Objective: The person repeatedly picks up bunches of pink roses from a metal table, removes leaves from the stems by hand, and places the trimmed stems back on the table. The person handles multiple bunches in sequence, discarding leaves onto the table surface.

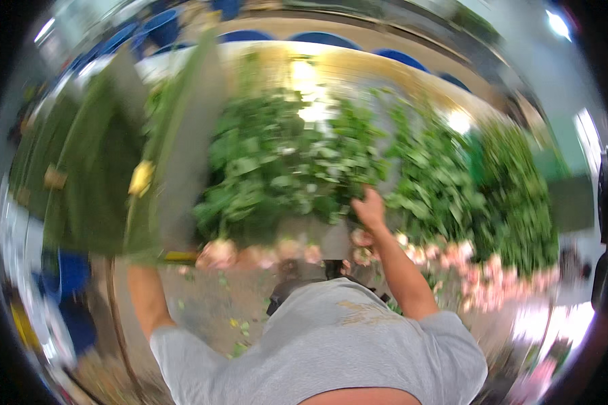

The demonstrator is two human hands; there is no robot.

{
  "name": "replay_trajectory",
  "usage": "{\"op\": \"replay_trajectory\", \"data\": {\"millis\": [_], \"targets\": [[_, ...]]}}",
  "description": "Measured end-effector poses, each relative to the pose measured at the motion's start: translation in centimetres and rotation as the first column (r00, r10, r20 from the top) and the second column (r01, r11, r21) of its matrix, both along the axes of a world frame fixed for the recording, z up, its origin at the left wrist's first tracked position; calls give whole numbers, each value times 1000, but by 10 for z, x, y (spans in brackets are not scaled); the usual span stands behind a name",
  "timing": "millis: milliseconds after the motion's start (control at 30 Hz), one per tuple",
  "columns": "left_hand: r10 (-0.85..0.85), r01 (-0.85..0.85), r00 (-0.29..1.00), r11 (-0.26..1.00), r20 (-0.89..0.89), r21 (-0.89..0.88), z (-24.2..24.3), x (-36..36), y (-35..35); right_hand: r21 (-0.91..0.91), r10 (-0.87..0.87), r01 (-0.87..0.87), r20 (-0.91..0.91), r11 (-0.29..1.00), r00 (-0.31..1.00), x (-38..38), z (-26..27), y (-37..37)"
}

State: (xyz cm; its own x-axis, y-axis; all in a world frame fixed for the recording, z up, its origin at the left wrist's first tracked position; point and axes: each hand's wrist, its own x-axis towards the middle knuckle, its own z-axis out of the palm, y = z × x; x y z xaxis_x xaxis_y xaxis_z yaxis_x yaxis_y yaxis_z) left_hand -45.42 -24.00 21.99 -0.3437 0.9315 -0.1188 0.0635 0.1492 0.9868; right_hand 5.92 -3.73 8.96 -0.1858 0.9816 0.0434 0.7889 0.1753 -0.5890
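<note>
Pale pink roses with long leafy stems lie across the table, their blooms [219, 254] at the edge nearest me and their green foliage [263, 172] pointing away. My right hand [370, 208] is among the stems near the middle, at the lower leaves of one bunch [354, 147]; its fingertips are hidden in the foliage, so its hold is unclear. My left hand is out of sight behind the green upright panels at the left; only the forearm shows below them. A yellow thing [142, 178], blurred, is on the nearest panel's edge.
Several green upright panels [96, 167] stand at the left. Blue buckets [324, 39] line the table's far side, and more blue containers [73, 276] are at lower left. A dense rose bunch [517, 202] lies at the right. Leaves [240, 329] litter the floor.
</note>
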Motion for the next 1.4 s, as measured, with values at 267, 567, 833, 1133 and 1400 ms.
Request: {"op": "replay_trajectory", "data": {"millis": [267, 567, 833, 1133, 1400], "targets": [[331, -319, 940, 939, -79, 130, -62, -37, -43, 251, -192, 233, -176, 940, 965, 51, 18, 25], [986, -473, 124, 154, -107, 868, 189, 140, -90, -106, -24, -9, -306, 994, 952, 49, -33, 44], [300, -232, 784, 953, -543, 193, -21, 399, 134, -258, 41, -128, -315, 958, 948, 70, -40, 59], [-38, -194, 856, 901, -515, -389, -123, 454, 192, -60, 52, -71, -271, 996, 961, 101, 3, 53], [-159, -238, 648, 887, -745, -396, -135, 467, 193, -80, -38, 33, -65, 996, 997, 119, 3, 80]]}}
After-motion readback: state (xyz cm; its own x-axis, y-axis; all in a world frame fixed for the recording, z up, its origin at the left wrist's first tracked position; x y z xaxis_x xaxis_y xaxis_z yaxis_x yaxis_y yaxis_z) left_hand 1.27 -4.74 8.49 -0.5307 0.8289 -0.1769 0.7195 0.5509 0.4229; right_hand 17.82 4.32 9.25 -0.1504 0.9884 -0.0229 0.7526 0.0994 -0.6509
